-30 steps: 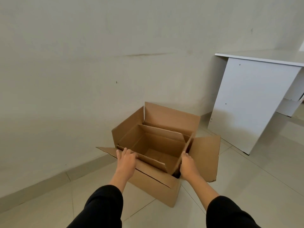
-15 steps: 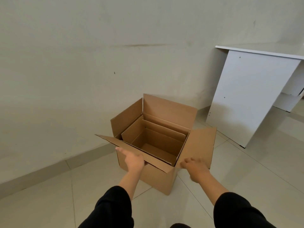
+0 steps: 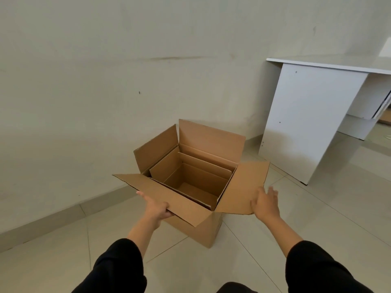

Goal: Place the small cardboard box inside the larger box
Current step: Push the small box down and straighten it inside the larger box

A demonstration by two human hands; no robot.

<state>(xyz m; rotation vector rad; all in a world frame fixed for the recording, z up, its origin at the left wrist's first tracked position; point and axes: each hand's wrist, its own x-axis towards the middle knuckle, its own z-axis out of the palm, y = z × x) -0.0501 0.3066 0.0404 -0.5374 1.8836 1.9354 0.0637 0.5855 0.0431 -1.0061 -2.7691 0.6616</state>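
Small cardboard box (image 3: 190, 182) sits inside larger box (image 3: 203, 227); your left hand (image 3: 157, 209) pinches the 7 o'clock flap (image 3: 169, 197), right hand (image 3: 265, 203) spread apart.

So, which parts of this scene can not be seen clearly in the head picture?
- Fingers of the left hand: hidden under the near flap of the larger box.
- Outer walls of the small cardboard box: hidden by the larger box around it.
- White desk: cut off by the right edge of the picture.
- Right hand: whether it touches the right flap cannot be told.
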